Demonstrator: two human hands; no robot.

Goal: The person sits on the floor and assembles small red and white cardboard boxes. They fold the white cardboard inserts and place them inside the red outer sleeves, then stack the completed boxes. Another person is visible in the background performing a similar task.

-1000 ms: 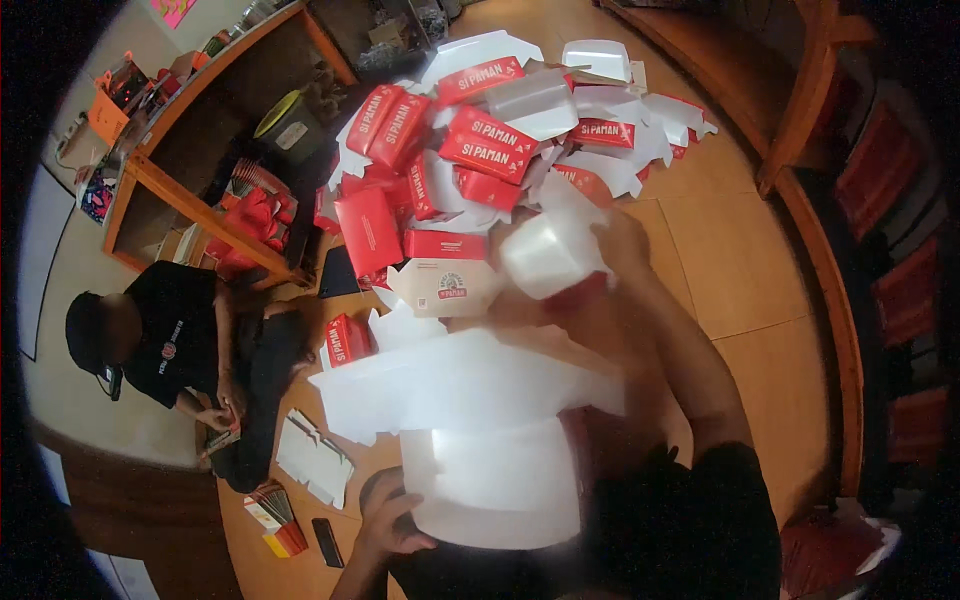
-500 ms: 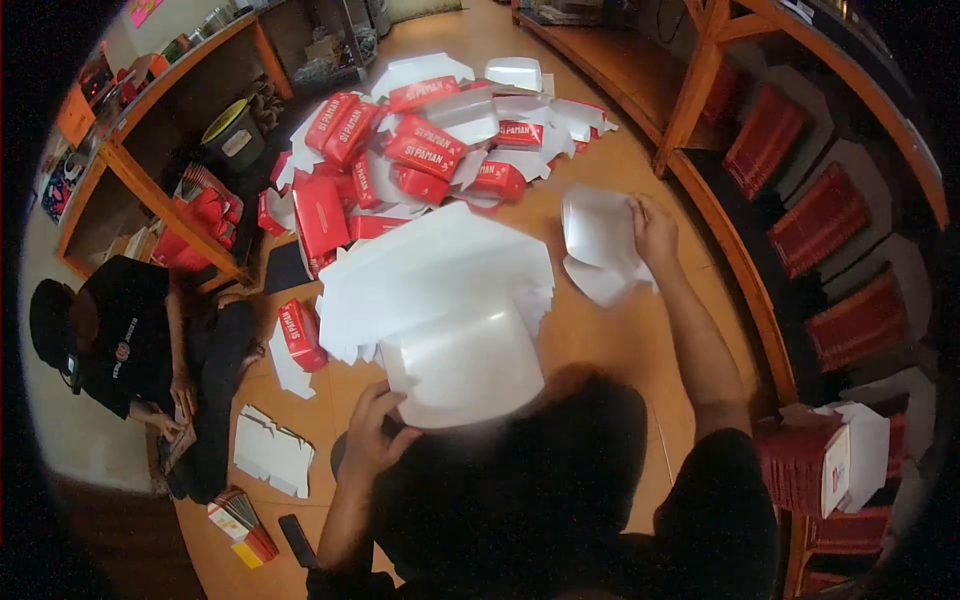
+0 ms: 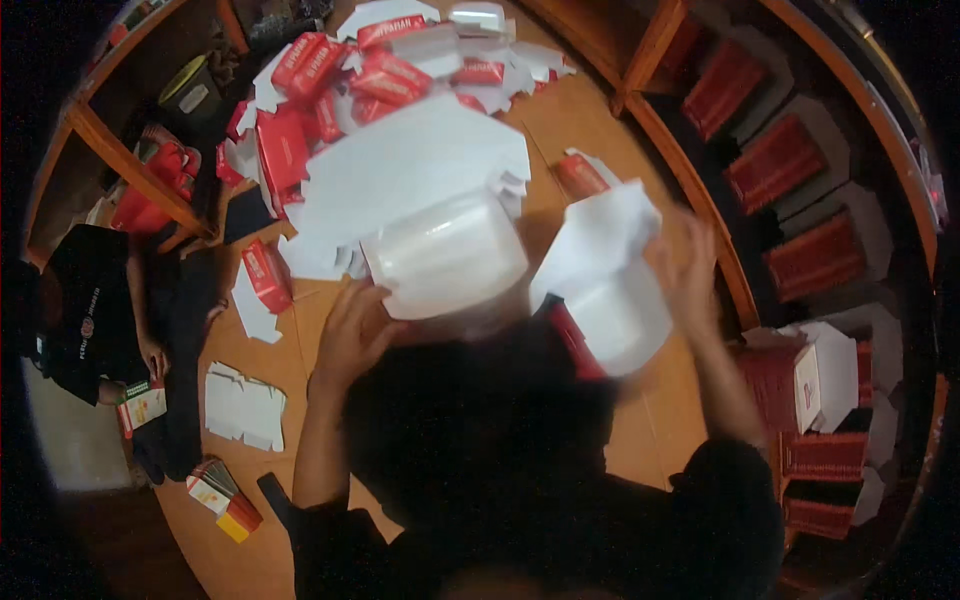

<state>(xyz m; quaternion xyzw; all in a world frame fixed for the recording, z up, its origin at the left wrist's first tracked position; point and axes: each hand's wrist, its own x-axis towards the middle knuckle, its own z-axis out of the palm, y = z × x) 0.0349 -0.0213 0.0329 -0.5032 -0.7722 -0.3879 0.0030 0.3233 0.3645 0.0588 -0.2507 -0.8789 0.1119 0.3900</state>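
A pile of flat white cardboard box blanks (image 3: 410, 160) lies in front of me, and a glossy white cardboard box blank (image 3: 450, 255) rests at its near end. My left hand (image 3: 350, 335) has its fingers and thumb closed at the near left corner of that glossy blank. To the right of my lap, a partly folded cardboard box (image 3: 625, 315) shows its white inside, a raised white flap and a red side. My right hand (image 3: 688, 270), blurred, stands at the right edge of this box with its fingers apart. I cannot tell whether it touches the box.
Folded red and white boxes (image 3: 390, 75) are heaped ahead, with a single red box (image 3: 583, 175) to the right. Stacked red cartons (image 3: 775, 165) fill the right shelf. On the left sits another person (image 3: 90, 310), holding a small carton. A dark phone (image 3: 275, 490) lies nearby.
My view has shifted. My right hand has come nearer with the box, now beside my lap, and its fingers have spread. A red box shows at the right. My left hand stays at the glossy blank.
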